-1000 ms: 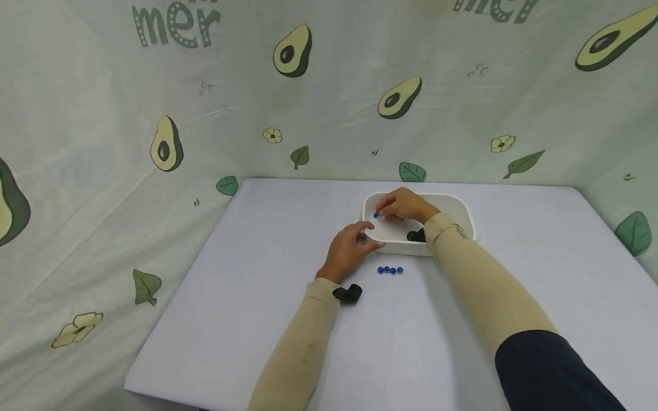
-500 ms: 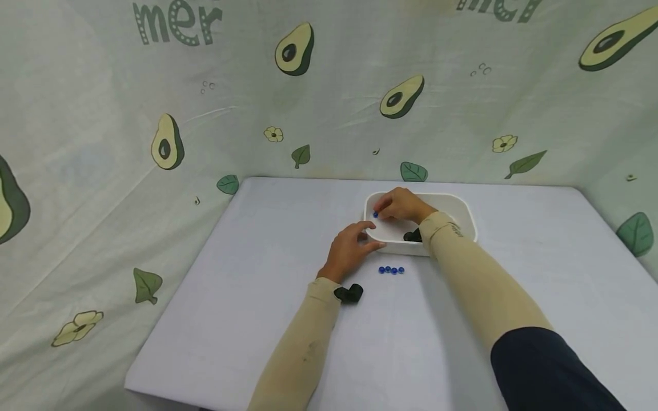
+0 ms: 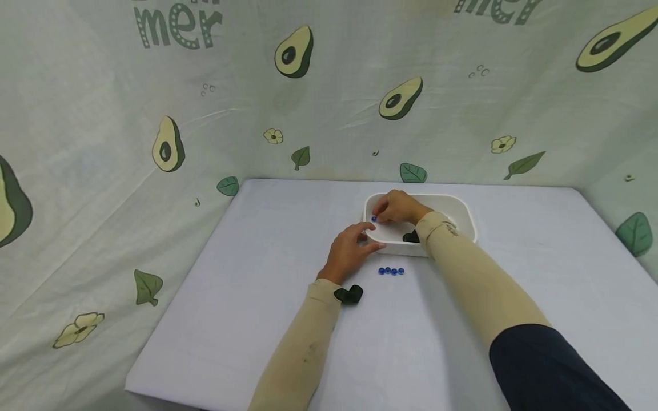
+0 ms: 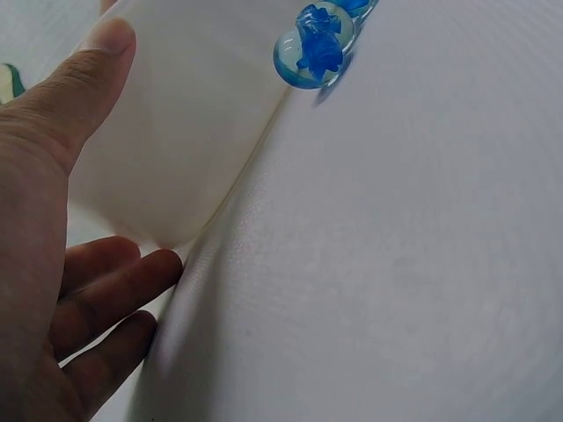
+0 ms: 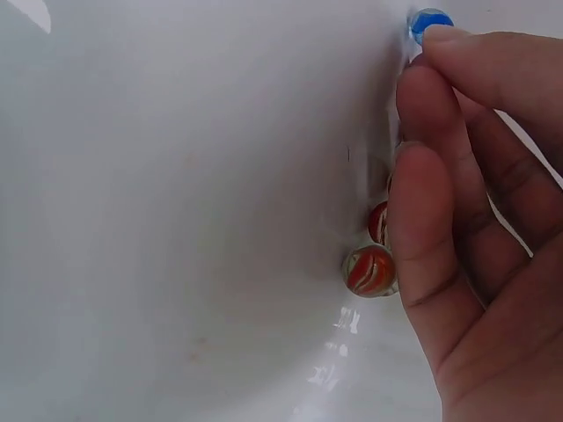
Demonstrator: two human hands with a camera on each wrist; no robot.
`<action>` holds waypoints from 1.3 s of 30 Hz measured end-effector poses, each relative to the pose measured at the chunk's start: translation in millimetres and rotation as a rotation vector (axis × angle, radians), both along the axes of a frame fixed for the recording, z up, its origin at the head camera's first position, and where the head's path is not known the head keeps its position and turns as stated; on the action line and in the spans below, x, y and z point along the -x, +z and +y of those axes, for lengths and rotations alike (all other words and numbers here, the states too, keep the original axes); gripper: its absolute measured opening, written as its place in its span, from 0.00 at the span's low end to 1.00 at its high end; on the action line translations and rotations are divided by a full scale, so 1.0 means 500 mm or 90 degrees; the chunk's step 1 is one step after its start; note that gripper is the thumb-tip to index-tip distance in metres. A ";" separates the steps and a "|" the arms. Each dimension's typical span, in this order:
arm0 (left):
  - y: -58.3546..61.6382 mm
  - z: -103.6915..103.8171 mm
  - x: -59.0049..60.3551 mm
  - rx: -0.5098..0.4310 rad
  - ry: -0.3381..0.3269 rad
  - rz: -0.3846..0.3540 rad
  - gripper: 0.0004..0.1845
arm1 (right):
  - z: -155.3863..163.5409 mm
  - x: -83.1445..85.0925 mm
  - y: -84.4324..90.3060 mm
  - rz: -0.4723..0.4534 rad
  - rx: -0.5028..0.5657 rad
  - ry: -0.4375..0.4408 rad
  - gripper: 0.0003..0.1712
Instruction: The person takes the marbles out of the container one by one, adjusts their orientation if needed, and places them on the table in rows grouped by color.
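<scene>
A white plastic tray (image 3: 457,206) stands at the back of the table. My left hand (image 3: 345,251) grips its near left corner; in the left wrist view the thumb (image 4: 107,53) lies along the wall and the fingers (image 4: 123,290) reach round the end. Inside the tray, my right hand (image 3: 401,206) pinches a blue marble (image 3: 373,218) at its fingertips by the left end. Seen from the right wrist, that blue marble (image 5: 431,25) shows beyond the thumb tip. Red-swirled marbles (image 5: 369,271) lie along the wall, partly hidden behind the fingers.
Several blue marbles (image 3: 393,271) lie in a short row on the white table (image 3: 257,251), just in front of the tray. A black wrist camera (image 3: 348,294) sits on the left wrist. A cloth printed with avocados (image 3: 293,51) hangs behind the table.
The right hand and its blue marble have shifted slightly left and toward the near side inside the tray. My left hand stays at the tray corner.
</scene>
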State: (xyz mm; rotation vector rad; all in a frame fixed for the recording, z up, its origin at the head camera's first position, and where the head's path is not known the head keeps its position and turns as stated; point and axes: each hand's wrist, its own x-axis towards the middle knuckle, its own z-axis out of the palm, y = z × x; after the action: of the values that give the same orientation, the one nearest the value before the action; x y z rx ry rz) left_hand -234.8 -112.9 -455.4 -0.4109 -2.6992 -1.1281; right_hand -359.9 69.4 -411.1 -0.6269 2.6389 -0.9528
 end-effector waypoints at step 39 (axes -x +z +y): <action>-0.002 0.004 0.003 0.004 0.003 0.011 0.24 | 0.073 -0.030 0.087 -0.015 0.047 0.013 0.14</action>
State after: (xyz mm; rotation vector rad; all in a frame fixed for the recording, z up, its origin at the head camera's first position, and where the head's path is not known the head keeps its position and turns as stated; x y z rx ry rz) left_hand -236.4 -110.8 -456.2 -0.4121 -2.6885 -1.1105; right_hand -345.1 106.1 -367.4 -0.6535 2.5823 -1.0502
